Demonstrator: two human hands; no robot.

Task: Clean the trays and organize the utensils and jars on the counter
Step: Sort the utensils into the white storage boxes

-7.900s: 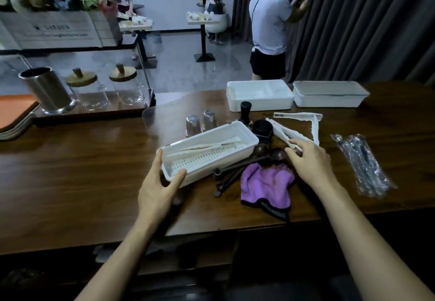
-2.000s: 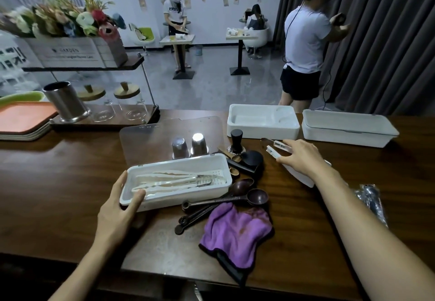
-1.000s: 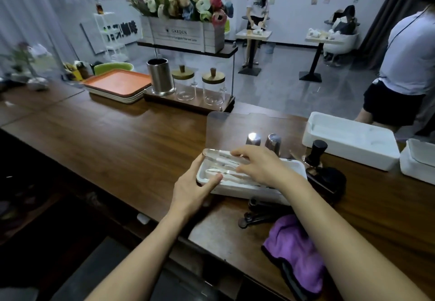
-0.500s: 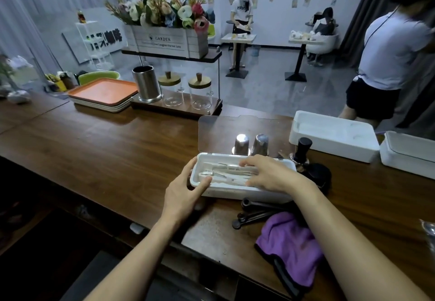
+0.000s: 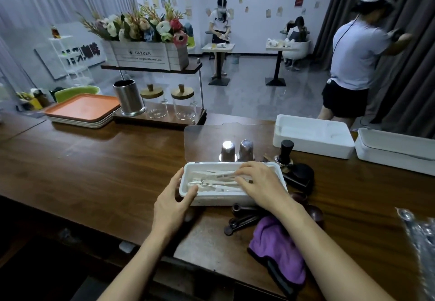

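- White plastic is what the left hand [image 5: 173,200] grips: thumb and fingers curl round the left end of the box [image 5: 211,200] on the counter [image 5: 94,171].
- If that hand lets go, I think the box could slide and bump the metal cups [image 5: 227,151] just behind it.
- Inside the box lie the tongs [image 5: 211,178], flat, long way left to right like the box, their ends pointing left.
- A tong sticking up over the rim might stop the lid [image 5: 204,139] from closing.
- On top of the tongs lies the right hand [image 5: 259,183], fingers spread; I cannot tell if it pinches them.
- Dark spoons [image 5: 242,220] lie just beside the box, so a push could knock them.
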